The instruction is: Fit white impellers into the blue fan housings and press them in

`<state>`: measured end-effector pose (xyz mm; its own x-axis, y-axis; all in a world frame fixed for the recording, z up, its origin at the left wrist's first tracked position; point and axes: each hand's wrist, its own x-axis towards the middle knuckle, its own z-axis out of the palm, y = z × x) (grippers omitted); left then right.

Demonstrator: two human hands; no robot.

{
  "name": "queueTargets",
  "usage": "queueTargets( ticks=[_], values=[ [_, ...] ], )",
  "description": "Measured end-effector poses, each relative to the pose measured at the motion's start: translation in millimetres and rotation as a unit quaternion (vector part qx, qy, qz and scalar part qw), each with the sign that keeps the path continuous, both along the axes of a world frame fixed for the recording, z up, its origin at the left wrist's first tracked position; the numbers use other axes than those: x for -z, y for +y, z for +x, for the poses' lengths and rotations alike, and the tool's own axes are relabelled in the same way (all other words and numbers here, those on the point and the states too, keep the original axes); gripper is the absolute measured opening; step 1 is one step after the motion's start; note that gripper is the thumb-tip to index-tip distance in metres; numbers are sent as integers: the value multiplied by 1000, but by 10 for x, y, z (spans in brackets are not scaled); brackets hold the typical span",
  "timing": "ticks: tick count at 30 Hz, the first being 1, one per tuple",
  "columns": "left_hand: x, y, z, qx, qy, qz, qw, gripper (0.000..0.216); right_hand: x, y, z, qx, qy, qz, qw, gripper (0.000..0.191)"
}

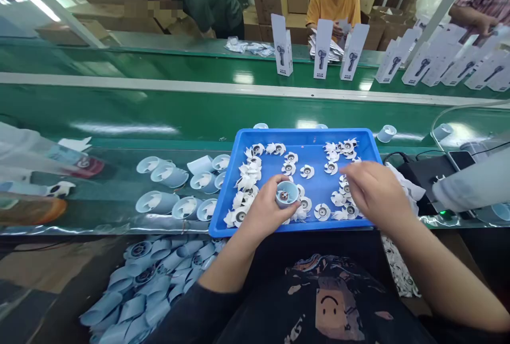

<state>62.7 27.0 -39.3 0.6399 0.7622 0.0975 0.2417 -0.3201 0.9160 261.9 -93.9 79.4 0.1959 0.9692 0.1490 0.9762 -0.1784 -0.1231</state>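
My left hand [266,205] is closed round a light-blue cylindrical fan housing [287,195], its open end turned up, with a small motor part showing inside. It is held over the near edge of a blue plastic tray [303,136]. Small white fan impellers [307,171] lie in the tray, heaped along its left side and loosely grouped at the middle and right. Over the tray's right side is my right hand [374,190], its fingers curled together. Whatever the fingertips hold, if anything, is hidden.
More blue housings [157,202] lie on the bench left of the tray, some with white impellers inside. A heap of housings [147,285] sits below. White printed boxes [322,49] stand across the green conveyor [159,105]; people work behind. A black device [424,177] is at right.
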Motion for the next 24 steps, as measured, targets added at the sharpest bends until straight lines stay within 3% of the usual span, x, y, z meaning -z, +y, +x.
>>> queueTargets(
  ticks=[2, 4, 8, 12, 15, 18, 21, 23, 24],
  values=[
    [5, -1, 27, 7, -31, 8, 999, 45, 124, 411, 123, 52, -98, -154, 982, 33],
    [-3, -4, 12, -1, -73, 25, 997, 46, 220, 759, 267, 63, -148, -246, 956, 38],
    [-45, -42, -226, -19, -135, 17, 991, 47, 346, 1025, 425, 46, -181, -302, 935, 26],
    [-92, -132, -492, 15, -163, -32, 986, 43, 417, 952, 405, 65, -184, -315, 929, 27],
    [-71, -191, -533, 50, -190, -60, 979, 50, 418, 912, 346, 84, -155, -306, 935, 25],
    [-18, -222, -504, 60, -191, -58, 978, 60, 341, 843, 202, 111, -108, -262, 953, 31],
    [-3, -212, -495, 52, -170, -20, 984, 57, 257, 645, -52, 91, -28, -212, 973, 34],
    [-21, -194, -502, 60, -152, 31, 986, 54, 262, 451, -234, 34, 166, -192, 967, 33],
    [-33, -187, -505, 66, -145, 62, 985, 56, 285, 350, -313, 1, 307, -182, 934, 34]
  ],
)
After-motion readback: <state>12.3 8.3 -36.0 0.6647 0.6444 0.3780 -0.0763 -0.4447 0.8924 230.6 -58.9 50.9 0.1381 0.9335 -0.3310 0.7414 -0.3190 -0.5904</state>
